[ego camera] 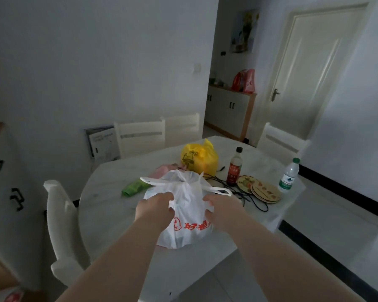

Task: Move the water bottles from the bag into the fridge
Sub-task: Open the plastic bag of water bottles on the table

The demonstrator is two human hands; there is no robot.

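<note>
White plastic bag (pixel 184 227) with red print stands knotted near the front edge of the table (pixel 109 216), held between both hands. Left hand (pixel 156 207) pinches a fold of plastic on the bag's left side, fingers curled. Right hand (pixel 222 209) grips the right side, fingers curled into the film. What the bag holds cannot be made out. Just behind lie a green packet (pixel 134 187), a pink bag (pixel 164 171) and, mid-table, a yellow bag (pixel 200 159). Toward the right edge stand a dark sauce bottle (pixel 235 168), stacked plates (pixel 264 190) and an upright green-capped water bottle (pixel 289 175).
</note>
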